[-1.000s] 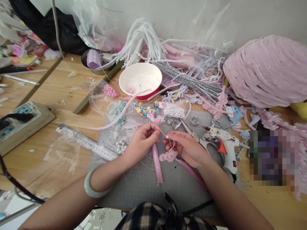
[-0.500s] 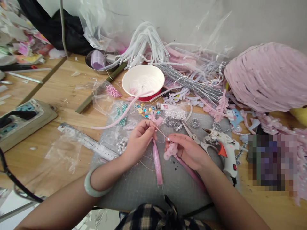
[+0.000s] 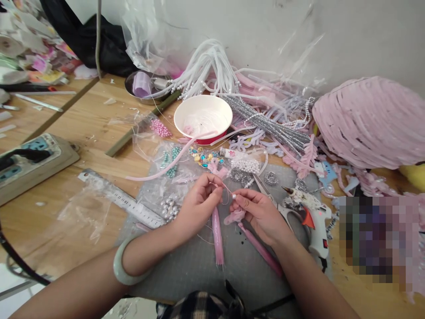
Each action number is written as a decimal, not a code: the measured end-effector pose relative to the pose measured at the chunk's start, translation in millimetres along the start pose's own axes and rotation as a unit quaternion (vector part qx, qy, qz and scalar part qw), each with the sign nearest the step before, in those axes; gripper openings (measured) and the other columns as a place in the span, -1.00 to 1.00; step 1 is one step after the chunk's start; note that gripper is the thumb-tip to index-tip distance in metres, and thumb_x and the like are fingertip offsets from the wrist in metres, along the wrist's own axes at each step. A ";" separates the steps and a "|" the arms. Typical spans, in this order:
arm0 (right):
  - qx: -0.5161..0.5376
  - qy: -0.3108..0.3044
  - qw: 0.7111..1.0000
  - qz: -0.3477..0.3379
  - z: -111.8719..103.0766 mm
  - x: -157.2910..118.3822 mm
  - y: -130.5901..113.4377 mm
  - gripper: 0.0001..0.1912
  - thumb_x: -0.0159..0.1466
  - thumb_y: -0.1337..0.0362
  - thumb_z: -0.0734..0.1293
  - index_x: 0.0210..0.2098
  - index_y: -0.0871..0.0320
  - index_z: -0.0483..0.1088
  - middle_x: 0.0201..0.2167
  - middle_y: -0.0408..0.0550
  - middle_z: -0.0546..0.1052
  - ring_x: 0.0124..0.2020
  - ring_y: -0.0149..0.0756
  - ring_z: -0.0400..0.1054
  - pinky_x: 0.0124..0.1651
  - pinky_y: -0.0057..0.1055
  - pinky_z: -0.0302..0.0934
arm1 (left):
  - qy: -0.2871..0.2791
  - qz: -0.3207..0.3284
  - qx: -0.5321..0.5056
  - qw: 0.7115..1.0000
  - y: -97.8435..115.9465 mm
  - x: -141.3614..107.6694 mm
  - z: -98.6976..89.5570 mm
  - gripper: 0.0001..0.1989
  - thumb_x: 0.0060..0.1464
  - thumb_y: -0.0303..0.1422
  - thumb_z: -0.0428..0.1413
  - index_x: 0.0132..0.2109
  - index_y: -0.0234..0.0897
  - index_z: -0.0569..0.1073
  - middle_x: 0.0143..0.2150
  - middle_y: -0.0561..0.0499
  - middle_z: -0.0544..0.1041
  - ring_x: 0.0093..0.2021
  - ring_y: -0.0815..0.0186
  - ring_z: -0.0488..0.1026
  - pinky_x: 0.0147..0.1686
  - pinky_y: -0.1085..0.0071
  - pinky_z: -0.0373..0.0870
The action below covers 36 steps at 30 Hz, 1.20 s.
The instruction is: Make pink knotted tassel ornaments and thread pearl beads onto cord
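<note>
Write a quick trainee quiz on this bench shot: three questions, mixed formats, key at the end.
1. True or false: in the picture, the glue gun lies to the right of the scissors.

2. Multiple choice: on which of the person's own sides is the pale green bangle worn?
A. Left
B. Right
C. Both

3. Fill in: at the fingertips of the right hand there is a small white ____.

Key: 1. True. 2. A. 3. bead.
</note>
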State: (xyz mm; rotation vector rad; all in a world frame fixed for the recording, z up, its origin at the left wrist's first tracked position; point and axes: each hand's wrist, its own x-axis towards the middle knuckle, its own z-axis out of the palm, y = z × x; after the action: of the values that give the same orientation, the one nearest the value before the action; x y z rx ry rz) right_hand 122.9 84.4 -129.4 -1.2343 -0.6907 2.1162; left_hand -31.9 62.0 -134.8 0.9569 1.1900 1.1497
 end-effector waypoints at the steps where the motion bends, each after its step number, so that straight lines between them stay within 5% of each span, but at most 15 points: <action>1: -0.013 0.014 1.000 -0.020 0.5 0.1 0.8 -0.78 -0.03 0.21 0.49 -0.43 0.18 0.49 -0.60 -0.17 0.49 -0.55 -0.47 0.35 -0.46 -0.53 0.22 | -0.006 -0.003 0.007 1.000 -1.4 -0.7 0.4 -0.94 0.11 -0.40 0.02 -0.24 -0.26 0.28 -0.40 0.13 0.30 -0.44 0.44 0.28 -0.40 0.50 0.24; 7: -0.113 0.109 0.979 -0.131 6.3 -5.3 3.3 -0.88 -0.01 0.25 0.46 -0.47 0.13 0.49 -0.55 -0.18 0.51 -0.51 -0.43 0.34 -0.44 -0.50 0.23 | -0.041 0.049 0.040 0.997 -7.7 -6.3 3.5 -0.79 0.04 -0.41 0.13 -0.19 -0.23 0.26 -0.29 0.06 0.36 -0.34 0.38 0.34 -0.31 0.44 0.31; 18: -0.163 0.067 0.954 -0.241 5.3 -11.5 6.4 -0.94 0.02 0.34 0.42 -0.52 0.03 0.52 -0.54 -0.16 0.52 -0.51 -0.37 0.35 -0.43 -0.44 0.26 | -0.068 0.201 0.198 0.957 5.6 -5.6 -2.7 -0.97 0.05 -0.43 0.14 -0.30 -0.23 0.44 -0.33 0.01 0.51 -0.30 0.30 0.42 -0.23 0.41 0.31; 29: -0.149 0.117 0.972 -0.137 10.2 -9.6 7.4 -0.76 0.03 0.12 0.43 -0.38 0.12 0.41 -0.54 -0.13 0.54 -0.54 -0.32 0.40 -0.48 -0.42 0.29 | -0.077 0.107 0.245 0.960 1.2 -0.1 0.9 -0.98 0.06 -0.40 0.09 -0.32 -0.24 0.40 -0.34 0.01 0.47 -0.29 0.29 0.38 -0.28 0.40 0.29; 36: -0.205 0.092 0.951 -0.210 7.0 -4.1 18.1 -0.78 0.17 0.12 0.32 -0.29 0.12 0.34 -0.50 -0.15 0.54 -0.42 -0.31 0.44 -0.28 -0.39 0.29 | -0.063 0.114 0.238 0.962 -0.2 -0.7 -0.4 -0.89 0.07 -0.46 0.04 -0.40 -0.27 0.43 -0.37 0.02 0.41 -0.32 0.31 0.35 -0.29 0.41 0.25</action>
State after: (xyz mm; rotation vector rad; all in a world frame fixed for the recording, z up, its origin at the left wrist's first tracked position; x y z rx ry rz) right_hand 114.2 68.0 -136.3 -1.3297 -1.2294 1.5323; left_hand -32.2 61.3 -135.0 1.5440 1.3027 0.9760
